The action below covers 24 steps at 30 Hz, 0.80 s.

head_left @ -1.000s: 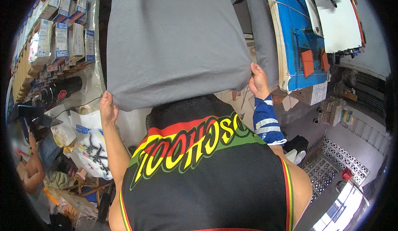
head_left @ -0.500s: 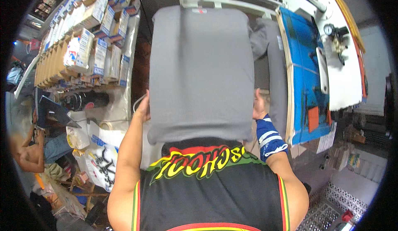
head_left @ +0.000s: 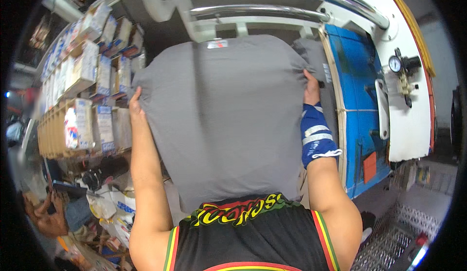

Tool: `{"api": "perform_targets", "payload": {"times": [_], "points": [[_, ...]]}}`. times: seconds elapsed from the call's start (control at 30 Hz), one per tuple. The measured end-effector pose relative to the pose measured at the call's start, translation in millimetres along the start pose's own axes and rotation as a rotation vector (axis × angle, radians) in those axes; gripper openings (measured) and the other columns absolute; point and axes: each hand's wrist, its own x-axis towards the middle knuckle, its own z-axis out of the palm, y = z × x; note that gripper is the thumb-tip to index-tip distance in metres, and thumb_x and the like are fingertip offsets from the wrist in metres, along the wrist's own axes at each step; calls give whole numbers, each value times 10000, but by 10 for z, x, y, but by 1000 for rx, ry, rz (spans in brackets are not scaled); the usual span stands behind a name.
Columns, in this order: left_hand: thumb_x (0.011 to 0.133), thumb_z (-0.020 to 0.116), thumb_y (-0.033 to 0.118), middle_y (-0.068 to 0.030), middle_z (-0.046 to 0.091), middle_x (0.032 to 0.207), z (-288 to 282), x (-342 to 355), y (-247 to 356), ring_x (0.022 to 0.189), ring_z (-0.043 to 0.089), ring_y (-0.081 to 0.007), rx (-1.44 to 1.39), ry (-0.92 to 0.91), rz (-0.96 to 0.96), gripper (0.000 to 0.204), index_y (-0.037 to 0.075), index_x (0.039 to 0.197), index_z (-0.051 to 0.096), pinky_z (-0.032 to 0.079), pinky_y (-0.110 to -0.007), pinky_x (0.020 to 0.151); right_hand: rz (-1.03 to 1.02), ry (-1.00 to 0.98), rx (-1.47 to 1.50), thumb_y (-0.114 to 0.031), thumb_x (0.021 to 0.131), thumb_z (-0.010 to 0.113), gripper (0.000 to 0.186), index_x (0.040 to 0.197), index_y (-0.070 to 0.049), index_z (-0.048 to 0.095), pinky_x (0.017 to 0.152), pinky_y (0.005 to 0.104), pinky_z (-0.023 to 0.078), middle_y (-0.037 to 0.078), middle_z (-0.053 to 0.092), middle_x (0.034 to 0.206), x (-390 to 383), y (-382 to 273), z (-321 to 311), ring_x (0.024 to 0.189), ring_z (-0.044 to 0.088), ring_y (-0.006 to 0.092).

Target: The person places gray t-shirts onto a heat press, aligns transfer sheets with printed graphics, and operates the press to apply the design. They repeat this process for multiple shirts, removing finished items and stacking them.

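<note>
You've drawn the grey shirt further along the board since a second ago, so it now lies flat and nearly squared. Your left hand grips its 9 o'clock edge, your right hand its 3 o'clock edge, beside the blue panel.

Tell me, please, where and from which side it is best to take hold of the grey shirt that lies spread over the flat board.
Probably the two side edges of the grey shirt, near its upper corners, coming from outside on each side. It lies flat and wide there, and the left hand and right hand already pinch those edges. The middle is smooth, offering nothing to grasp.
</note>
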Motion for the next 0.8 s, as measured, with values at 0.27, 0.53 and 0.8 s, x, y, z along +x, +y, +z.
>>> {"api": "perform_targets", "payload": {"times": [0.27,0.53,0.8], "points": [[898,663,182,-171,680,1200,-146,0,-316,1112,648,-307,153,143,144,370,-45,1191,658,507,-411,1000,-419,100,-773,-52,879,648,346,1210,44,661,1007,351,479,162,678,1232,-48,299,-293,1137,632,293],[907,659,106,-157,698,1188,-168,-191,-324,1099,664,-290,-77,27,217,349,-48,1220,640,494,-404,1013,-298,-172,-460,-211,932,605,343,1089,83,684,969,338,481,128,690,1127,81,309,-805,1036,639,241],[913,641,89,-159,702,1165,-75,-154,-385,1066,680,-289,-110,48,152,318,-54,1197,649,527,-402,974,-24,-113,-368,-228,950,579,374,1098,103,671,957,322,477,142,690,1106,130,347,-767,1011,639,241]]}}
